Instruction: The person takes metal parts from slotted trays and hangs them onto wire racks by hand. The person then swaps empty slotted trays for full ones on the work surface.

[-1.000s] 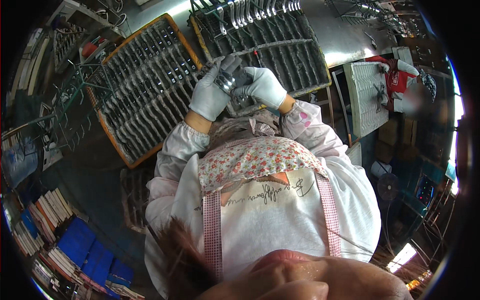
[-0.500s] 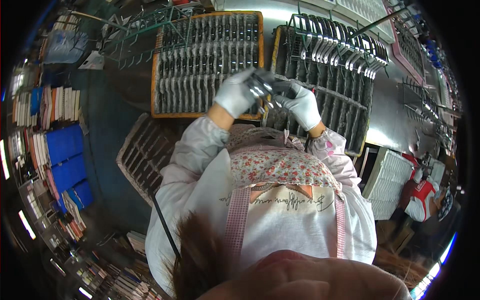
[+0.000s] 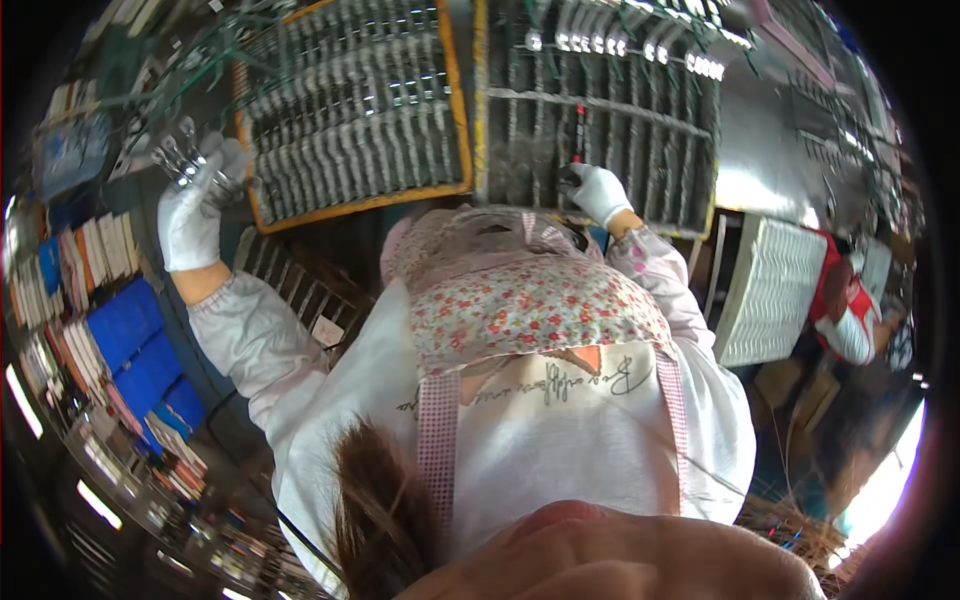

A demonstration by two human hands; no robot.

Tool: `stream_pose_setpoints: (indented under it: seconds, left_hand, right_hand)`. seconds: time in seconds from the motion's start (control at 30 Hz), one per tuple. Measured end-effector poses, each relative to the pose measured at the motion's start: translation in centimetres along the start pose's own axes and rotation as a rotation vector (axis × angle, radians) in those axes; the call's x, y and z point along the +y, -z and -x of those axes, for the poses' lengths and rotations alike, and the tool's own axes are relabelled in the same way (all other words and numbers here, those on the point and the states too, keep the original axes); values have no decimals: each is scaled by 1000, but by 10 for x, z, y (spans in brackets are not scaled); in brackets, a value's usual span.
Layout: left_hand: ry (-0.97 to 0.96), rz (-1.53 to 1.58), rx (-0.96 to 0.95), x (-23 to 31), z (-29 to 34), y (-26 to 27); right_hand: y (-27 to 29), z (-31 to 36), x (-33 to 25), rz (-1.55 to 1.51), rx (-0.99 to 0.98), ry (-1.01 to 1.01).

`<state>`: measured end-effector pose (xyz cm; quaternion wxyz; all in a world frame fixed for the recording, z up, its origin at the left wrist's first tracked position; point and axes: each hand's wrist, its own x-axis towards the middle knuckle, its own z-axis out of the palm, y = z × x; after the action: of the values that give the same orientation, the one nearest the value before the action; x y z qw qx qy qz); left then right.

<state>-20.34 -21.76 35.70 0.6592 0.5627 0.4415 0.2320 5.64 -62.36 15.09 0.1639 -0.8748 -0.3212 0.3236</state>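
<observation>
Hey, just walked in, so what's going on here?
A person's white-gloved left hand grips several shiny silver metal pieces, left of the orange-edged slotted tray. The white-gloved right hand is over the yellow-edged dark slotted tray, close to a slim red-and-black tool; whether it touches is unclear. Off to the right, another person in red and white is partly visible.
</observation>
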Motion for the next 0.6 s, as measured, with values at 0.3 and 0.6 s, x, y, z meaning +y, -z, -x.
stream_pose_setpoints:
  seconds: [0.3, 0.6]
  left_hand:
    - [861, 477, -543, -165, -2, -156]
    - [1025, 602, -1172, -246, 34, -366]
  right_hand:
    - [33, 24, -43, -430, 185, 157]
    - [51, 71, 18, -967, 405, -204]
